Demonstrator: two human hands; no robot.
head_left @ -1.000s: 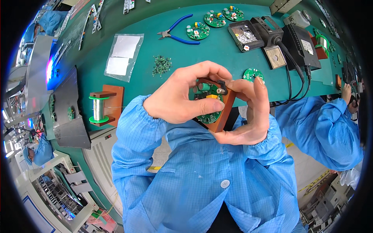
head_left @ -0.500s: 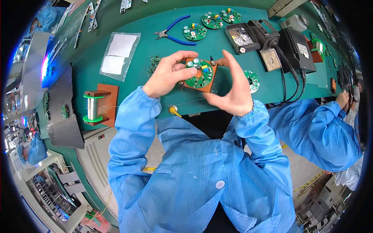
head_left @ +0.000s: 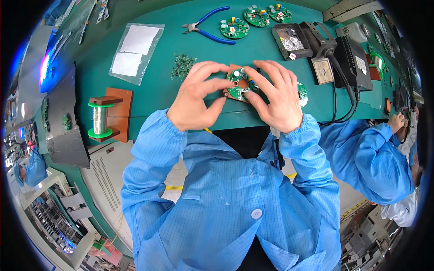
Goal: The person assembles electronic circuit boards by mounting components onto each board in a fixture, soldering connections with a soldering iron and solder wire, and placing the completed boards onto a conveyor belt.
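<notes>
A round green circuit board [head_left: 238, 86] sits in a brown holder block [head_left: 233, 70] lying on the green bench [head_left: 153, 90]. My left hand [head_left: 196, 97] pinches the board's left edge between thumb and fingers. From the right, my right hand [head_left: 275, 95] rests its fingers on the board and the holder. Both sleeves are light blue. Part of the board is hidden under my fingers.
A small heap of green parts [head_left: 183, 65], a clear bag [head_left: 133, 52], blue-handled cutters [head_left: 208, 25] and three more round boards [head_left: 255, 18] lie farther back. A solder wire spool [head_left: 100, 118] stands left. A soldering station [head_left: 350, 56] and tip tray [head_left: 289, 40] stand right. Another person's sleeve [head_left: 366, 153] is at right.
The holder with the board went from being held up close to me down onto the bench, farther away. Both hands followed it and now rest on it there.
</notes>
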